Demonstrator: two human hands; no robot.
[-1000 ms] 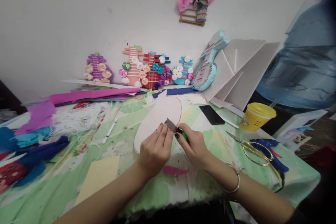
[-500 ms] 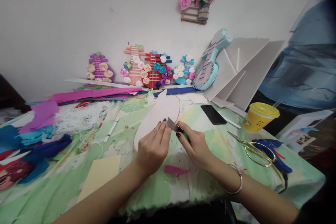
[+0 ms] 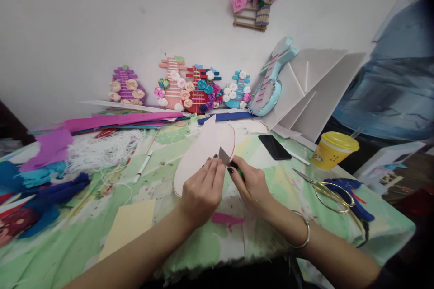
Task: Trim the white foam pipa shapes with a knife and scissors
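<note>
**Cutting along a red outline on white board**

Right hand [image 3: 252, 186] wrapped around a green-handled knife [image 3: 228, 160], blade tip set against the red-lined edge of the white board cutout [image 3: 203, 151]. Left hand [image 3: 203, 192] lying on the near end of the cutout, fingers pressed flat and close together, fingertips just beside the blade. Cutout lying flat on the green-blotched surface [image 3: 190, 244], pointed end away from the body.

Right of the cutout: a black phone [image 3: 274, 146], then gold scissors [image 3: 325, 189] touching a blue glue gun [image 3: 352, 198], and a yellow cup [image 3: 334, 150] behind them. Left of the cutout: a white pen [image 3: 141, 168], tangled white string [image 3: 101, 151]. Behind the cutout, against the wall: small flowered guitar models [image 3: 190, 90]. Near the cutout's close end: a tan paper sheet [image 3: 129, 226].
</note>
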